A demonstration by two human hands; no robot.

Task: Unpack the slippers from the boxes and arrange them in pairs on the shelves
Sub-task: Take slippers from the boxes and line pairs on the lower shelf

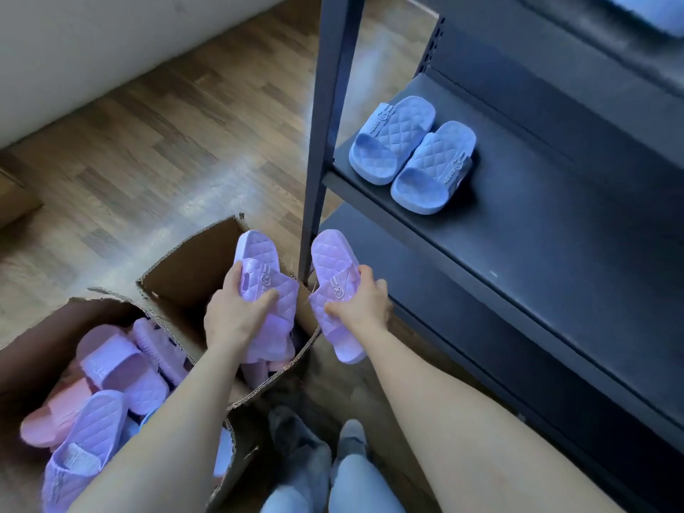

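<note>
Wood floor [148, 149], dark shelving [321, 105] at right. Left hand [237, 316] grips one lilac slipper [255, 249] over the open box [192, 261]; right hand [364, 305] clasps its mate [333, 253], nearer the rack. Both long axes run near-to-far, side by side. Middle shelf [536, 235] lies right and far, blue pair [411, 153] at its left end.

Plastic slippers, torn cardboard, dark metal.
The lilac slippers [259, 261] look like moulded plastic, quilted and faintly glossy; the blue slippers [394, 142] share the quilting, matt. The cardboard box [185, 268] has rough corrugated torn edges. The metal shelf [536, 253] is matt and smooth; the wood-grain floor [148, 161] shines slightly.
</note>
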